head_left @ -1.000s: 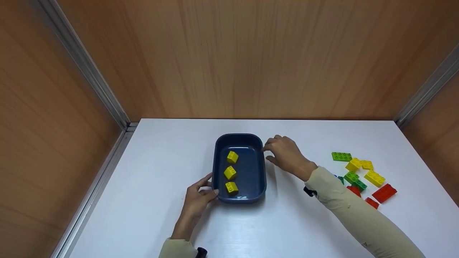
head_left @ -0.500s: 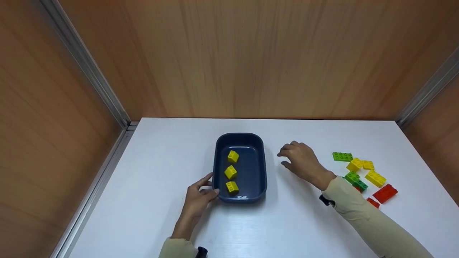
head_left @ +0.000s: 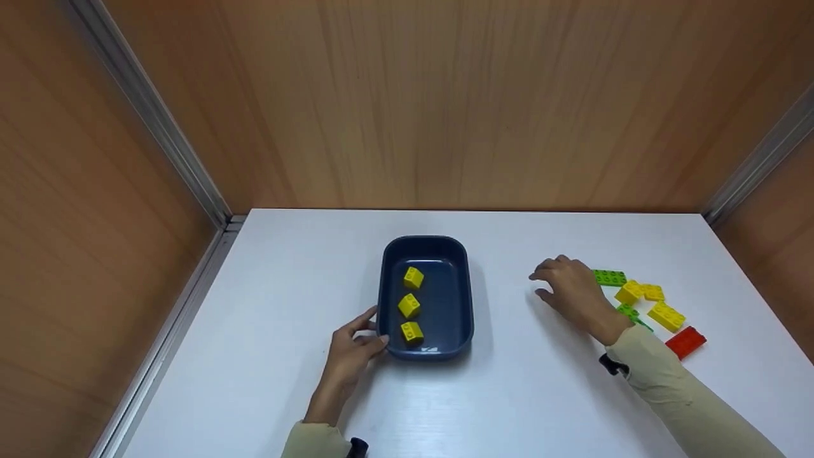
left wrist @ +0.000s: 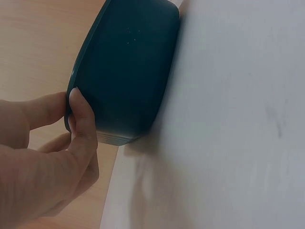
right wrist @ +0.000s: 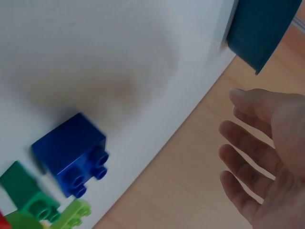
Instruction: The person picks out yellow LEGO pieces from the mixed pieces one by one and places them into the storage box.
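A dark blue rectangular tray (head_left: 448, 305) stands on the white table, with yellow toy bricks (head_left: 409, 306) in a row along its left half. My left hand (head_left: 346, 359) holds the tray's near left edge; in the left wrist view the fingers and thumb pinch the rim of the tray (left wrist: 126, 67). To the right of the tray, my right hand (head_left: 575, 296) hovers over the table with fingers loosely bent and nothing in them. It is nearest the loose bricks, and its arm hides some. The right wrist view shows a blue brick (right wrist: 69, 143) among them.
Loose bricks lie on the right side: a light green one (head_left: 609, 278), a yellow one (head_left: 666, 317), a red one (head_left: 687, 343) and others. Wooden panels (head_left: 413, 108) with metal corner strips (head_left: 159, 121) enclose the table's back and sides.
My right hand has left the tray's right edge and moved right toward the loose bricks, covering more of them. The left hand, the tray and its bricks stay put.
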{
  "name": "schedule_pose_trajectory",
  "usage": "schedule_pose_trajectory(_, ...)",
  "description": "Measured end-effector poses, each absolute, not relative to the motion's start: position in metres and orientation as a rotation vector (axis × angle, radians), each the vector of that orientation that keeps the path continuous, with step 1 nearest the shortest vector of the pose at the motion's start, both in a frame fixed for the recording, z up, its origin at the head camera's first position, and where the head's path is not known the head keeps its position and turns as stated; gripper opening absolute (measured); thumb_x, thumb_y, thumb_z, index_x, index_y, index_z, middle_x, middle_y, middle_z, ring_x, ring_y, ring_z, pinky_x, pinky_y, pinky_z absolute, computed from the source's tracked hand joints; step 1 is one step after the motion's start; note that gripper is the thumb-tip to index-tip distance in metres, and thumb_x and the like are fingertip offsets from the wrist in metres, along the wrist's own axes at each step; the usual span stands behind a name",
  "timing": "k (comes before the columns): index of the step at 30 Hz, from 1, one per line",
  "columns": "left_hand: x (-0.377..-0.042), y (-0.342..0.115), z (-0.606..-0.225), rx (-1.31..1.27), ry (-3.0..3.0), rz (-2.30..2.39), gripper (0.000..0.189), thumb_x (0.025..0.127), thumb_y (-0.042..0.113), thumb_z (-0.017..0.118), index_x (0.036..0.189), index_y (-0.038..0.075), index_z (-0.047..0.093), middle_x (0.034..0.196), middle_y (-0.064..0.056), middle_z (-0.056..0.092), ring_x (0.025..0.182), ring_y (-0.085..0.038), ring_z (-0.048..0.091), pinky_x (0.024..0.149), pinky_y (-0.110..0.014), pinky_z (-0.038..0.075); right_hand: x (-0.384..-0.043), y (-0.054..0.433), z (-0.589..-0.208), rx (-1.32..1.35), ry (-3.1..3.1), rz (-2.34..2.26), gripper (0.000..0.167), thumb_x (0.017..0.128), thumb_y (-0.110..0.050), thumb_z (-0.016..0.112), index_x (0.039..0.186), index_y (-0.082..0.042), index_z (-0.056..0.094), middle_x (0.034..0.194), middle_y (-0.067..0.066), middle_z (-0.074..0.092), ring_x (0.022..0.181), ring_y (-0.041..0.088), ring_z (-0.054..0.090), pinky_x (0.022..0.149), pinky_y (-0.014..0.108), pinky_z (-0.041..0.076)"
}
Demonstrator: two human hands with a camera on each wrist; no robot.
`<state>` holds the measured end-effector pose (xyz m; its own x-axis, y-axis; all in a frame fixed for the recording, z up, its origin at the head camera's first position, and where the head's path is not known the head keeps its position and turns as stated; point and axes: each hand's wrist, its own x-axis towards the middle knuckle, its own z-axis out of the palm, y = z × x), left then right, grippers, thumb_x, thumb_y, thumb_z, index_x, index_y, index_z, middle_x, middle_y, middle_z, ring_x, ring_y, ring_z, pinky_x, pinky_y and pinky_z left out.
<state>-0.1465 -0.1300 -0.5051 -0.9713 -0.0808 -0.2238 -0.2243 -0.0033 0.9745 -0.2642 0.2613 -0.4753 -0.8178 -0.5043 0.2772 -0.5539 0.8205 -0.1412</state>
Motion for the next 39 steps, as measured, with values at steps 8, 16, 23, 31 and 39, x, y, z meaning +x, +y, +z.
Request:
schedule_pose_trajectory(8,-0.148,-0.127,-0.505,-0.379,2.161,2.123,0.066,0.093,-0.010,0.070,0.155,0.002,0.051,0.126,-0.020,0.050,0.094,-0.019,0.067,0.085,-0.031,0.063,-0.259,0.282,-0.478,0.771,-2.761,0.303,0.025,0.081,0.000,0.089,0.105,0.000,0.082,0.106,0.016,0.078,0.096,0.037,0.070,0.081,0.053,0.060)
schedule_pose_trajectory(16,-0.149,-0.128,-0.505,-0.393,2.156,2.118,0.066,0.093,-0.009,0.070,0.155,0.004,0.052,0.126,-0.019,0.051,0.094,-0.018,0.067,0.083,-0.028,0.062,-0.254,0.297,-0.480,0.711,-2.778,0.315,0.026,0.081,0.000,0.089,0.105,0.001,0.081,0.107,0.019,0.077,0.097,0.040,0.069,0.085,0.056,0.060)
schedule_pose_trajectory(23,-0.147,-0.127,-0.505,-0.384,2.164,2.108,0.066,0.093,-0.007,0.070,0.156,0.004,0.051,0.126,-0.020,0.051,0.094,-0.018,0.067,0.084,-0.030,0.062,-0.252,0.311,-0.483,0.632,-2.831,0.322,0.029,0.082,-0.001,0.088,0.109,0.001,0.081,0.111,0.022,0.076,0.101,0.042,0.069,0.090,0.060,0.058)
schedule_pose_trajectory(31,-0.145,-0.128,-0.505,-0.400,2.162,2.101,0.065,0.093,-0.006,0.070,0.155,0.006,0.053,0.126,-0.020,0.051,0.093,-0.019,0.066,0.085,-0.029,0.062,-0.250,0.325,-0.482,0.543,-2.870,0.313,0.031,0.083,-0.002,0.087,0.114,0.001,0.080,0.114,0.025,0.075,0.105,0.045,0.068,0.094,0.062,0.057)
schedule_pose_trajectory(39,-0.146,-0.128,-0.505,-0.351,2.165,2.118,0.065,0.094,-0.008,0.070,0.156,0.000,0.049,0.127,-0.023,0.052,0.097,-0.022,0.070,0.086,-0.036,0.063,-0.247,0.336,-0.482,0.502,-2.840,0.313,0.035,0.082,0.000,0.088,0.116,0.002,0.079,0.116,0.027,0.074,0.106,0.048,0.067,0.093,0.066,0.057)
